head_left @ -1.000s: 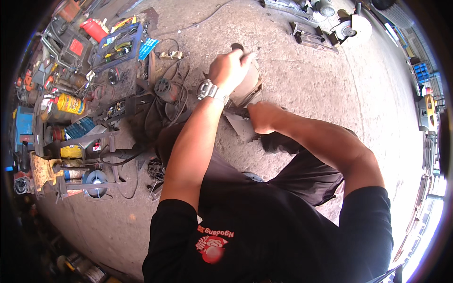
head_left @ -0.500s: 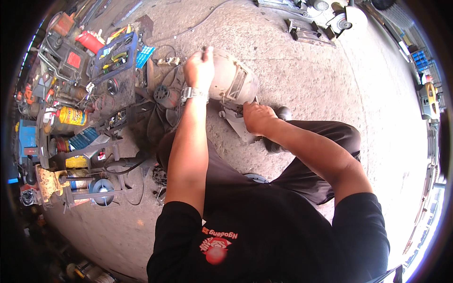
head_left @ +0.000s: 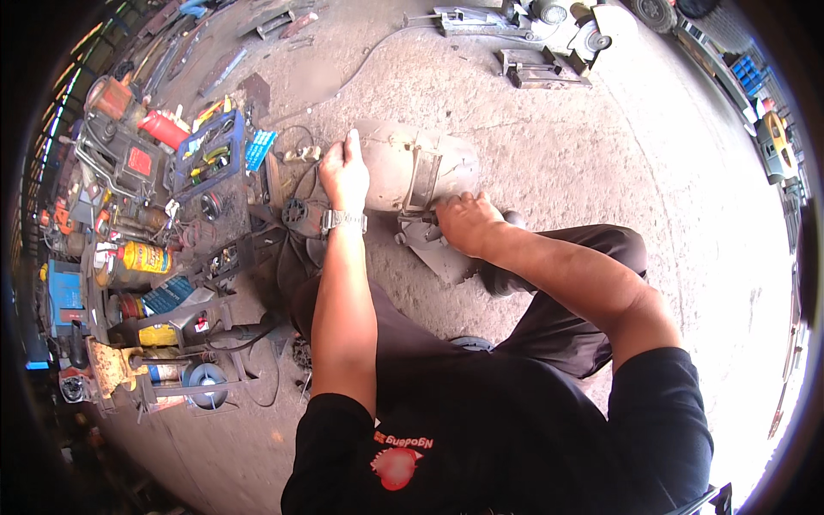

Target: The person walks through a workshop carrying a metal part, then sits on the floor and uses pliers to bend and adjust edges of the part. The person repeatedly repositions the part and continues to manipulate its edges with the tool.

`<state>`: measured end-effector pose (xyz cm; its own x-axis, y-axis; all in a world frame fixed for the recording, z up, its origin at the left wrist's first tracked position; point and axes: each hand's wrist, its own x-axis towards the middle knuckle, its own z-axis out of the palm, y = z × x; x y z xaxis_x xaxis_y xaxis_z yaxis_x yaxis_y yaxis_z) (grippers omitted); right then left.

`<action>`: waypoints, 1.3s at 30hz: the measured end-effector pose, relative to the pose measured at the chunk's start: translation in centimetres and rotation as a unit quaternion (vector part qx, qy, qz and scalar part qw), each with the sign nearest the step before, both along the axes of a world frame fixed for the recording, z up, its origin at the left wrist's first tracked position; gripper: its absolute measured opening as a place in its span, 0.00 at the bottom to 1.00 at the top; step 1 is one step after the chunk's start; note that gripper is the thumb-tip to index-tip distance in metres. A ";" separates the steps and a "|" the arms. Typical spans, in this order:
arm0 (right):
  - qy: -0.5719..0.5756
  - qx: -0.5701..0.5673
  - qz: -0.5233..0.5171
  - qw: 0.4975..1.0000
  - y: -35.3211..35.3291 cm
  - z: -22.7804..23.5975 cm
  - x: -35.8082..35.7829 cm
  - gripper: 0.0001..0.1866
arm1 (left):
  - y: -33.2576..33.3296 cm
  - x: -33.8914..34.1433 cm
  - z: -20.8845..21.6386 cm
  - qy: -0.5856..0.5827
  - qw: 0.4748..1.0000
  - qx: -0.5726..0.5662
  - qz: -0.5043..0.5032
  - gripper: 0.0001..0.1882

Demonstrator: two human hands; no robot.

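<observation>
A dull grey metal cylinder [head_left: 390, 163] with a long rectangular slot frame lies on its side in front of me. My left hand [head_left: 345, 176], with a metal watch at the wrist, grips its left end, thumb pointing up. My right hand [head_left: 469, 221] is at the lower right edge, fingers curled in beside the slot frame; what they pinch there is hidden. A jagged thin metal plate [head_left: 442, 259] projects below the cylinder, toward my knees. Left of my left wrist, close by, stands a dusty motor-like part [head_left: 302, 216].
To the left are a blue tray of hand tools [head_left: 206, 154], a red bottle [head_left: 163, 129], a yellow can [head_left: 146, 257] and a rusty yellow vise-like part [head_left: 110, 365]. A cut-off saw [head_left: 590, 39] stands far ahead on the concrete floor [head_left: 558, 146]. A cable [head_left: 369, 64] trails across it.
The cylinder has turned slightly and now lies more level, its slot frame more upright. My right hand has shifted along its lower edge, closer to the slot frame. The whole view has tilted.
</observation>
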<state>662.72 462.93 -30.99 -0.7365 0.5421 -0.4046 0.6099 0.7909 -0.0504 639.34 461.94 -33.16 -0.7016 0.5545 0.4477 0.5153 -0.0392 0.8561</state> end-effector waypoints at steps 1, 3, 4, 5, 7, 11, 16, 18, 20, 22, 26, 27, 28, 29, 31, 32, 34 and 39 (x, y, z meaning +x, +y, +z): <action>0.003 -0.029 -0.012 1.000 0.3 0.3 0.3 0.22 | -0.1 -0.4 0.1 -0.010 1.000 -0.020 0.015 0.23; 0.049 -0.091 -0.042 0.994 1.3 0.0 2.1 0.21 | -0.6 -0.5 0.5 -0.036 0.997 -0.062 0.043 0.23; 0.073 -0.089 -0.044 0.992 1.3 -0.6 3.0 0.22 | -0.6 -0.9 0.5 -0.013 0.996 -0.069 0.057 0.24; 0.094 -0.090 -0.042 0.991 1.5 -1.4 3.6 0.23 | -0.8 -1.4 0.5 0.005 0.996 -0.060 0.060 0.24; 0.200 -0.229 -0.129 0.944 1.9 -1.6 5.0 0.17 | -1.0 -1.5 0.4 0.041 0.996 -0.047 0.059 0.25; 0.343 -0.516 -0.345 0.705 2.6 -1.1 6.5 0.13 | -1.1 -0.3 0.9 0.028 0.998 -0.051 0.035 0.25; 0.404 -0.374 -0.408 0.728 3.4 -1.5 8.6 0.17 | -1.1 4.1 2.2 -0.026 0.998 -0.049 -0.022 0.22; 0.431 -0.305 -0.455 0.717 2.4 1.0 6.5 0.23 | -2.2 4.4 2.9 -0.062 0.996 -0.066 -0.023 0.20; 0.504 -0.331 -0.489 0.630 3.2 -1.5 6.6 0.20 | -1.5 4.0 1.2 -0.137 0.984 -0.041 -0.105 0.19; 0.538 -0.388 -0.495 0.562 3.7 -3.3 7.6 0.20 | -0.9 5.9 1.6 -0.174 0.973 -0.022 -0.152 0.19; 0.540 -0.404 -0.504 0.540 3.9 -6.0 9.1 0.27 | -0.3 9.2 0.5 -0.263 0.936 -0.087 -0.215 0.22; 0.535 -0.413 -0.496 0.545 3.5 -4.7 8.4 0.29 | -0.8 9.1 0.5 -0.282 0.931 -0.091 -0.215 0.23; 0.528 -0.419 -0.496 0.548 2.7 -3.4 8.1 0.31 | -1.0 7.8 -0.6 -0.276 0.921 -0.158 -0.227 0.27; 0.500 -0.373 -0.482 0.615 2.5 -3.1 8.2 0.34 | -1.4 8.5 0.0 -0.286 0.912 -0.159 -0.245 0.28; 0.472 -0.371 -0.464 0.652 2.3 -2.5 8.7 0.36 | -1.2 8.1 -1.2 -0.321 0.907 -0.117 -0.247 0.27; 0.451 -0.358 -0.469 0.670 2.7 -3.7 9.5 0.37 | -1.1 9.2 -0.4 -0.335 0.894 -0.135 -0.264 0.26; 0.424 -0.302 -0.419 0.744 2.9 -3.4 8.1 0.36 | -2.0 7.9 0.0 -0.324 0.903 -0.111 -0.260 0.24; 0.465 -0.254 -0.378 0.759 3.4 -4.4 9.0 0.34 | -1.1 8.8 0.1 -0.277 0.928 -0.062 -0.243 0.11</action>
